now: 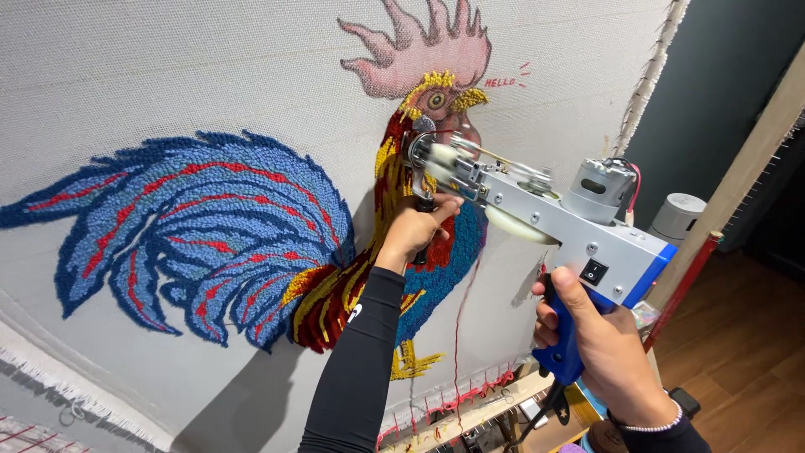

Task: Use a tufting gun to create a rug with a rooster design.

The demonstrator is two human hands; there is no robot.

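The tufting gun [537,210] has a body of brushed, silvery metal with a dull sheen, a grip [570,335] of smooth blue plastic, and a round grey metal motor [597,189] on top. The backing cloth [168,67] is a coarse, matt, off-white weave with frayed edges. The rooster [251,243] on it is worked in yarn: a thick, looped, rough pile in blue, red, yellow and pink. The left hand [415,231] comes out of a smooth, matt black stretch-fabric sleeve [356,361]; the right hand [608,344] wears a bracelet [654,424] of small glossy white beads. The frame [738,176] is plain, unfinished pale wood, and the floor [738,361] is brown wood with a low shine.
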